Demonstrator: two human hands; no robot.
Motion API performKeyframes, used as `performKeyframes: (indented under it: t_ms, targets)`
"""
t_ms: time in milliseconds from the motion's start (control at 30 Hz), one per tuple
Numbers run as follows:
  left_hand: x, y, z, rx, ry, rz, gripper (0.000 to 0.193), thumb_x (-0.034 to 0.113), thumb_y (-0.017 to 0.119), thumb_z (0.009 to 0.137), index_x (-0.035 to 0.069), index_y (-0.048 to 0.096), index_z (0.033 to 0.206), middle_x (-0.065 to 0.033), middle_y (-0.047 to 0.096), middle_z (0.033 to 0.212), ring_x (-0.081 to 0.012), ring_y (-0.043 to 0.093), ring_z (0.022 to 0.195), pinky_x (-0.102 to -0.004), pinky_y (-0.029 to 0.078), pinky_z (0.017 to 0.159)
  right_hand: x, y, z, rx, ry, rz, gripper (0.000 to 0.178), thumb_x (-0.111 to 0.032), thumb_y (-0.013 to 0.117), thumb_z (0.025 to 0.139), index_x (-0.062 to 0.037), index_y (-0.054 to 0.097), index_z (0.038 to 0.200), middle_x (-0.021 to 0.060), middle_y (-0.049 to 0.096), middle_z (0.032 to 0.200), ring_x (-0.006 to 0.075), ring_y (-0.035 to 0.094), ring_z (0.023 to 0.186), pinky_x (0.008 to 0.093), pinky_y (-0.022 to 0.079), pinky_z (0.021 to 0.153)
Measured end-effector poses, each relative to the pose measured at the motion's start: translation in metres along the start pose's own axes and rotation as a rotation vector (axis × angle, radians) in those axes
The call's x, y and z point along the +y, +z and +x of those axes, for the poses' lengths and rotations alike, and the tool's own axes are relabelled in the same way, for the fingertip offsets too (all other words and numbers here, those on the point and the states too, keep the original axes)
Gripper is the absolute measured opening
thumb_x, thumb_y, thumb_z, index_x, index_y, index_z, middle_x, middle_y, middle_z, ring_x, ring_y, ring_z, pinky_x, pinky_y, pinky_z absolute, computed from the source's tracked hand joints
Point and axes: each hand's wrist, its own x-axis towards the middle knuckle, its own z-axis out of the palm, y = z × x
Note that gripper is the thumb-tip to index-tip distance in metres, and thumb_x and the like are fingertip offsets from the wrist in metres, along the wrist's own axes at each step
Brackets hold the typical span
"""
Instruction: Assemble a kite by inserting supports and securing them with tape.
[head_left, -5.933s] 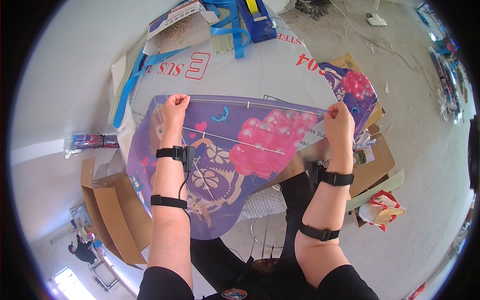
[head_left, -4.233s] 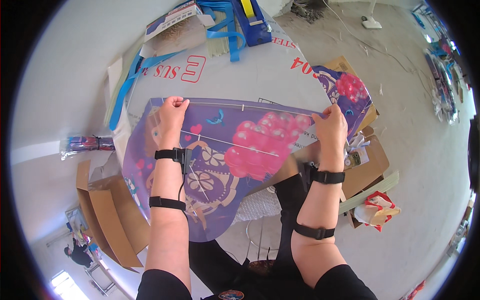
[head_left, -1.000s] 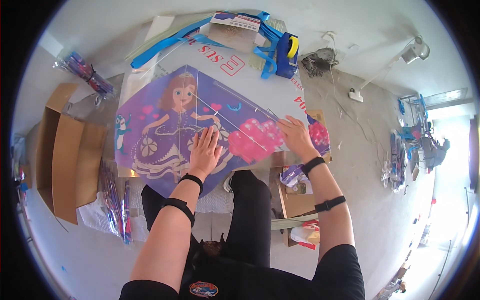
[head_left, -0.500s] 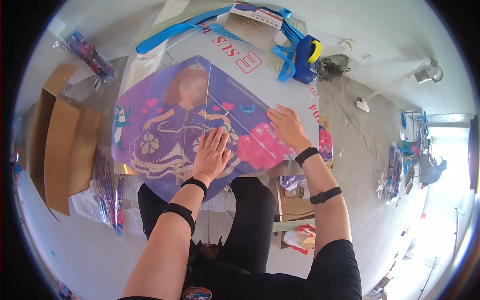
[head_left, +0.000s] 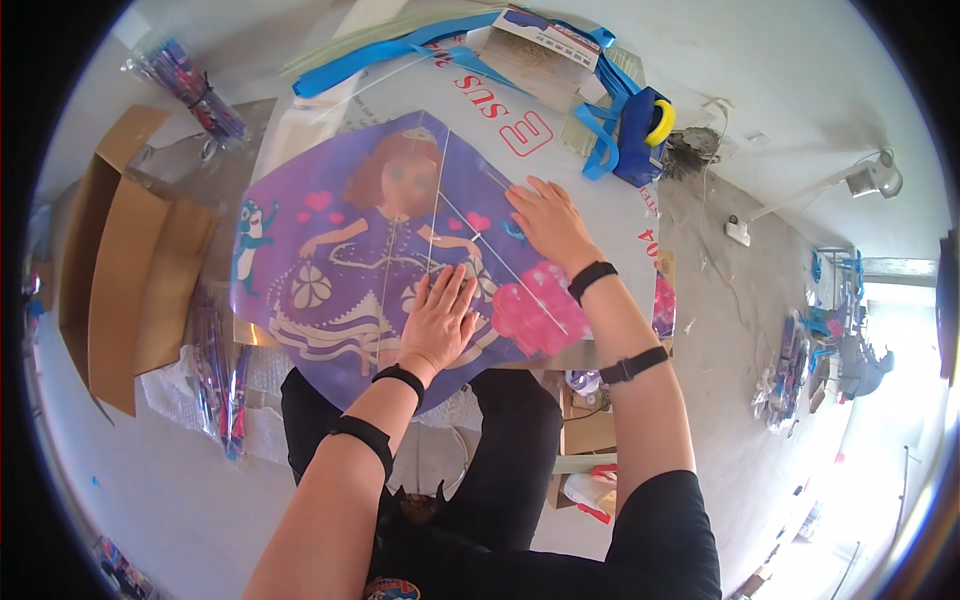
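A purple kite [head_left: 300,270] with a printed princess figure, hearts and pink balloons lies spread on the work table, its lower tip hanging over the near edge. Thin white rods [head_left: 505,268] run across it. My left hand [head_left: 438,318] rests flat, fingers stretched, on the printed skirt beside the rods. Farther right, my right hand [head_left: 548,222] lies palm down with fingers extended on the kite's upper right edge. Neither hand grips anything.
Behind the kite are a blue tape dispenser [head_left: 640,135] with yellow tape, blue ribbon [head_left: 360,72] and a small box [head_left: 540,65]. An open cardboard box [head_left: 130,280] stands at left, near bundled packages [head_left: 195,100]. A lamp [head_left: 870,178] is at far right.
My right hand has slid up and left along the kite's right edge, away from the balloons. My left hand stays on the skirt. The whole view has shifted slightly.
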Motion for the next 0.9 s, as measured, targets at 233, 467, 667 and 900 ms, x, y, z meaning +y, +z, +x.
performKeyframes:
  t_ms: [233,467,667,900]
  targets:
    - [0.004,0.002,0.003,0.018,0.002,-0.032,0.050,0.032,0.047,0.093,0.010,0.045,0.138,-0.0107,0.036,0.147,-0.0263,0.032,0.137,-0.0477,0.025,0.112,-0.002,0.022,0.061,0.073,-0.020,-0.010,0.033,-0.025,0.057,0.090,-0.0125,0.060,0.120,-0.0013,0.057,0.126,0.0238,0.045,0.125,0.0424,0.038,0.104]
    - [0.001,0.003,0.003,0.031,0.003,-0.051,0.051,0.031,0.052,0.091,0.010,0.044,0.138,-0.0109,0.036,0.147,-0.0267,0.033,0.137,-0.0472,0.024,0.112,0.067,-0.004,0.033,0.489,0.494,0.378,0.023,-0.019,0.057,0.089,-0.0074,0.066,0.108,0.0133,0.066,0.106,0.0309,0.062,0.102,0.0387,0.048,0.088]
    - [-0.003,0.003,0.000,-0.026,0.001,-0.020,0.051,0.034,0.047,0.094,0.011,0.044,0.139,-0.0100,0.033,0.149,-0.0257,0.030,0.139,-0.0472,0.023,0.113,0.157,-0.039,-0.031,0.634,1.144,0.358,0.025,-0.023,0.058,0.086,-0.0065,0.068,0.102,0.0169,0.067,0.098,0.0326,0.064,0.092,0.0400,0.049,0.081]
    - [0.007,0.004,0.009,0.009,0.034,-0.062,0.052,0.029,0.052,0.090,0.011,0.045,0.138,-0.0117,0.034,0.148,-0.0281,0.032,0.137,-0.0501,0.024,0.112,0.219,-0.039,-0.039,0.373,1.139,0.404,0.022,-0.029,0.062,0.084,-0.0160,0.075,0.095,0.0098,0.071,0.084,0.0256,0.065,0.079,0.0378,0.050,0.072]
